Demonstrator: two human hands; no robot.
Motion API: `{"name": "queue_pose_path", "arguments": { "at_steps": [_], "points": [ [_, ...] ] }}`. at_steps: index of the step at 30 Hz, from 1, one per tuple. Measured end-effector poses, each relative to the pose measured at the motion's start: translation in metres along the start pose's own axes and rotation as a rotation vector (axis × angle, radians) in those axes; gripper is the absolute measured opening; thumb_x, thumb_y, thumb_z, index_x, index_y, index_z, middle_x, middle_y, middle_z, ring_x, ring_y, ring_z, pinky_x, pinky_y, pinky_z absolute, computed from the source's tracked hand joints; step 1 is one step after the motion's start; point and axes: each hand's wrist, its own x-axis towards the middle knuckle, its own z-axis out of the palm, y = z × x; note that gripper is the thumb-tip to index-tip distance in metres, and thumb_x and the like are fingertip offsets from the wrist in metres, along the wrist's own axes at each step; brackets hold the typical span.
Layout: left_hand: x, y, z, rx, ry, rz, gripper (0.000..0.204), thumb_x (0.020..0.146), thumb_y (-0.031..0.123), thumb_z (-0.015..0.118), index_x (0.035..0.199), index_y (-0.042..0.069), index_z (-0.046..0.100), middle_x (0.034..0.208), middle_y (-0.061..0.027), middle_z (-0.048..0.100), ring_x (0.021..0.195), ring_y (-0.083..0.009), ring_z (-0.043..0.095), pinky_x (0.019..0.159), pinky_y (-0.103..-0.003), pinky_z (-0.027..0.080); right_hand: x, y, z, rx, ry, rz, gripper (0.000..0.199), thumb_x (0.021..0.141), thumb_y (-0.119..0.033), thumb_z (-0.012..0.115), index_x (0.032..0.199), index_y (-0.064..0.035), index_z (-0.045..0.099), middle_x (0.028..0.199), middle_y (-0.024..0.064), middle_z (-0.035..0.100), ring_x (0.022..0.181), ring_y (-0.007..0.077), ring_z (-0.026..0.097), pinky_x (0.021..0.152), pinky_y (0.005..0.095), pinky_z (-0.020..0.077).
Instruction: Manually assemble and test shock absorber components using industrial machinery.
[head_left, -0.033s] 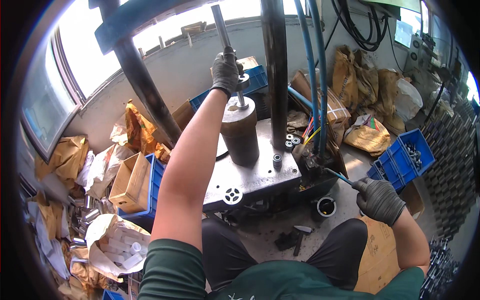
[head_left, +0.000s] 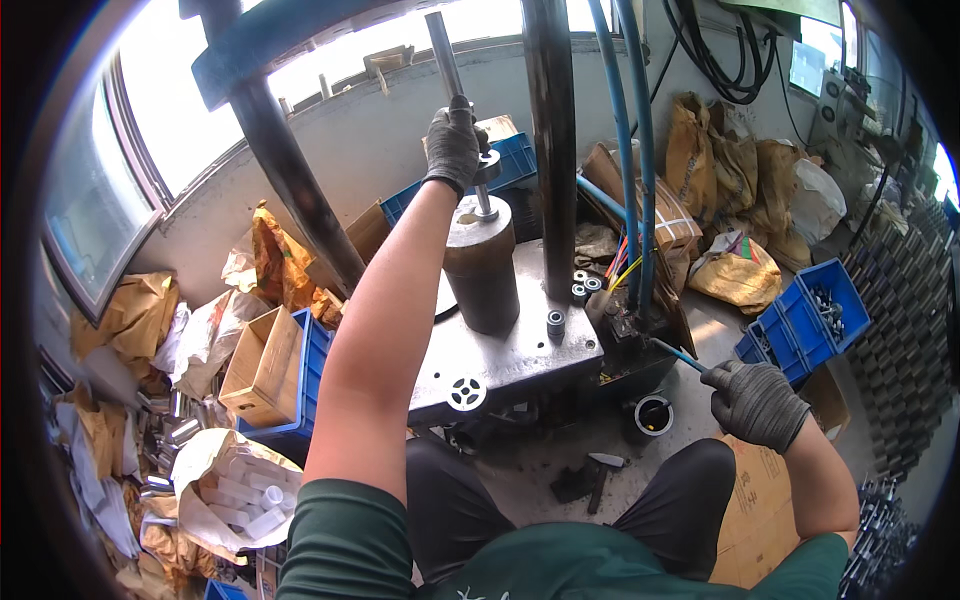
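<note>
The dark upright steel cylinder (head_left: 482, 275) stands on the grey steel press bed (head_left: 520, 358), well in from its front edge, with bare metal in front. The thick black right-hand post (head_left: 555, 150) leaves only a narrow gap beside it; the dark slanting left-hand post (head_left: 290, 180) stands farther off. A white spoked disc (head_left: 466, 392) sits at the bed's front edge, and a small ribbed metal cylinder (head_left: 555, 323) near its right edge.

Above the big cylinder, the grey-gloved left hand (head_left: 452, 148) has its fingers curled round a long steel rod (head_left: 444, 52), close by a shiny steel ring (head_left: 487, 165); most fingertips are hidden. The grey-gloved right hand (head_left: 762, 402), out past the bed's right side, has its fingers wrapped round a slim blue lever (head_left: 680, 354), with floor around it.

Counted: two posts, two upright blue pipes (head_left: 643, 150), three small metal rings (head_left: 592, 285) beside the right-hand post, one dark-handled hammer (head_left: 598, 485) and one white-rimmed round pot (head_left: 654, 402) on the floor.
</note>
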Motion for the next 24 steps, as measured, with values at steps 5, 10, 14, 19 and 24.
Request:
{"name": "queue_pose_path", "arguments": {
  "at_steps": [5, 10, 14, 19, 24],
  "points": [
    [-0.006, 0.003, 0.005, -0.051, -0.017, -0.077, 0.051, 0.108, 0.054, 0.046, 0.099, 0.004, 0.055, 0.066, -0.0062, 0.057, 0.053, -0.0165, 0.058, 0.046, -0.035, 0.05, -0.001, 0.006, -0.001, -0.018, -0.205, -0.004, 0.031, 0.087, -0.023, 0.063, 0.113, -0.0082, 0.074, 0.099, 0.0148, 0.073, 0.088, 0.0364, 0.072, 0.08, 0.0482, 0.057],
    [-0.006, 0.004, 0.003, -0.032, -0.026, -0.01, 0.051, 0.107, 0.055, 0.047, 0.101, 0.005, 0.055, 0.067, -0.0059, 0.057, 0.054, -0.0164, 0.058, 0.045, -0.035, 0.05, -0.013, 0.012, 0.002, 0.031, -0.071, 0.025, 0.033, 0.087, -0.024, 0.063, 0.113, -0.0082, 0.074, 0.097, 0.0152, 0.074, 0.088, 0.0369, 0.072, 0.08, 0.0484, 0.0575],
    [-0.009, 0.007, 0.003, -0.088, 0.026, -0.048, 0.053, 0.104, 0.061, 0.053, 0.093, 0.009, 0.055, 0.061, -0.0025, 0.051, 0.05, -0.0162, 0.051, 0.044, -0.035, 0.046, -0.025, 0.011, 0.015, 0.08, -0.141, 0.045, 0.035, 0.087, -0.026, 0.06, 0.113, -0.0072, 0.075, 0.094, 0.0192, 0.074, 0.09, 0.0384, 0.072, 0.082, 0.0503, 0.0567],
    [-0.01, 0.005, 0.011, -0.104, 0.0, -0.03, 0.052, 0.104, 0.061, 0.054, 0.095, 0.009, 0.055, 0.063, -0.0031, 0.052, 0.052, -0.0167, 0.051, 0.04, -0.036, 0.047, -0.06, 0.013, 0.053, 0.072, -0.312, 0.024, 0.028, 0.087, -0.028, 0.062, 0.099, -0.0058, 0.074, 0.094, 0.0189, 0.074, 0.09, 0.039, 0.072, 0.082, 0.051, 0.0568],
    [0.0, -0.002, 0.0, -0.041, 0.006, -0.039, 0.061, 0.106, 0.065, 0.044, 0.101, 0.006, 0.057, 0.065, -0.0055, 0.058, 0.054, -0.0178, 0.06, 0.047, -0.035, 0.053, -0.07, 0.004, 0.066, 0.096, -0.346, 0.12, 0.026, 0.089, -0.031, 0.062, 0.09, -0.0071, 0.072, 0.092, 0.018, 0.074, 0.087, 0.0404, 0.072, 0.081, 0.0513, 0.0569]
  ]
}}
